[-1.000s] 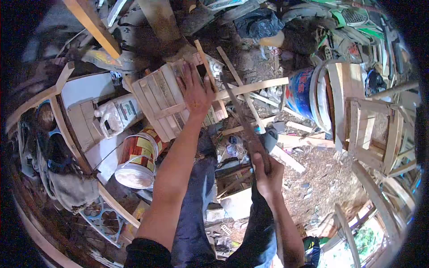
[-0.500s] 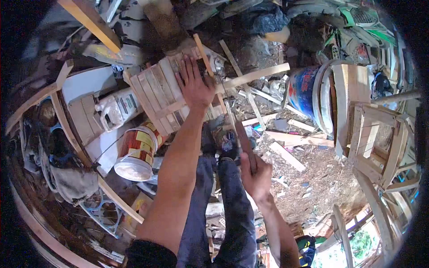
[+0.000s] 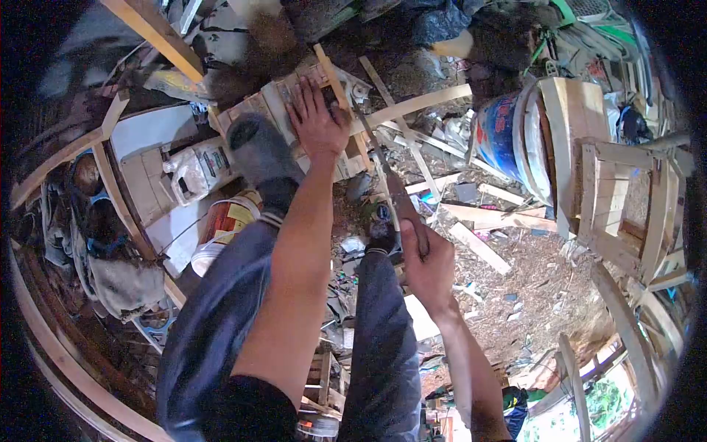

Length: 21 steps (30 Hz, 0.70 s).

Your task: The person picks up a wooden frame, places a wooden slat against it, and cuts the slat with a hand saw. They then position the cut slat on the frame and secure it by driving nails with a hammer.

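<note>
Two hands busy: left hand flat on slatted pale wooden crate; right hand grips rusty handsaw, blade running up-left toward the crate's edge.

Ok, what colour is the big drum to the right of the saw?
The drum is mostly blue with red lettering and a white rim, seen in the head view.

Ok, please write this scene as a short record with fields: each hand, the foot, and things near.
left hand: pressed flat on the slatted wooden panel
right hand: gripping the handsaw
saw blade: at the long wooden strip
left foot: resting on the panel
nearby: blue barrel, paint bucket, wooden frame
</note>
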Each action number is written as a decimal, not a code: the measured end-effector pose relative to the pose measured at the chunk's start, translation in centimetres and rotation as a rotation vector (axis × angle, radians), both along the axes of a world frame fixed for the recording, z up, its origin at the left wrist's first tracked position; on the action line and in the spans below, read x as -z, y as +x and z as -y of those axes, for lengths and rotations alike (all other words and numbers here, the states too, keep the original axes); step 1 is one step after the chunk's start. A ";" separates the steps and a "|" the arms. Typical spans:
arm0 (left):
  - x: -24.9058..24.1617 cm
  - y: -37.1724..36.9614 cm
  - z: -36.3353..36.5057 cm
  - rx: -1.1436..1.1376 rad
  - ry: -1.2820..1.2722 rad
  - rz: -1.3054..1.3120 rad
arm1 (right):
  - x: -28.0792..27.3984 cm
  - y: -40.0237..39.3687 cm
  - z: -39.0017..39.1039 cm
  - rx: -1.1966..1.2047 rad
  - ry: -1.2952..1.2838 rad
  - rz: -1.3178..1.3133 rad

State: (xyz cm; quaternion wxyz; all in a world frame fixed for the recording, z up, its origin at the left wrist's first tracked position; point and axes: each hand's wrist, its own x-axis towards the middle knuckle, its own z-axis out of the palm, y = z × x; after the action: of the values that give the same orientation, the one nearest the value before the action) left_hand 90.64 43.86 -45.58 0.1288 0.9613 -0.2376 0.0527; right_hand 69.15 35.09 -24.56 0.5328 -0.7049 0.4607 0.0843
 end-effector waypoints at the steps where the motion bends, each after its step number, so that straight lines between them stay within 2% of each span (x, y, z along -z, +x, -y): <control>1: 0.2 0.1 -0.1 0.017 -0.024 0.008 | -0.1 0.2 0.1 0.041 0.035 0.001; 5: -0.1 0.5 0.5 -0.058 -0.025 -0.075 | -0.1 0.0 0.2 -0.008 -0.032 0.063; 6: -0.2 0.9 1.2 -0.193 -0.125 -0.190 | -0.3 0.1 -0.1 -0.004 -0.034 0.061; 9: 0.8 1.1 2.3 -0.306 -0.174 -0.046 | -0.8 1.1 -0.7 -0.142 -0.135 0.060; 10: 1.0 1.1 2.5 -0.308 -0.179 -0.060 | -1.2 1.6 -0.9 -0.134 -0.151 0.072; 12: 1.1 0.9 2.3 -0.314 -0.026 -0.069 | -1.7 2.0 -1.2 -0.174 -0.160 0.018; 15: -0.1 0.9 2.4 -0.282 -0.056 -0.094 | -2.8 4.4 -1.0 -0.117 -0.155 0.029; 19: -0.1 1.3 2.9 -0.328 -0.060 -0.142 | 0.8 9.0 -0.5 -0.163 -0.187 -0.036; 21: -0.4 1.6 2.8 -0.320 -0.047 -0.129 | 0.8 10.6 0.8 -0.191 -0.040 -0.136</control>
State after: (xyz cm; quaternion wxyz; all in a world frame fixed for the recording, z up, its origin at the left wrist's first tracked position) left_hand 92.22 41.02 -45.16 0.1562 0.9850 -0.0715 0.0161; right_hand 79.75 34.33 -25.35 0.4756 -0.7486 0.4283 0.1730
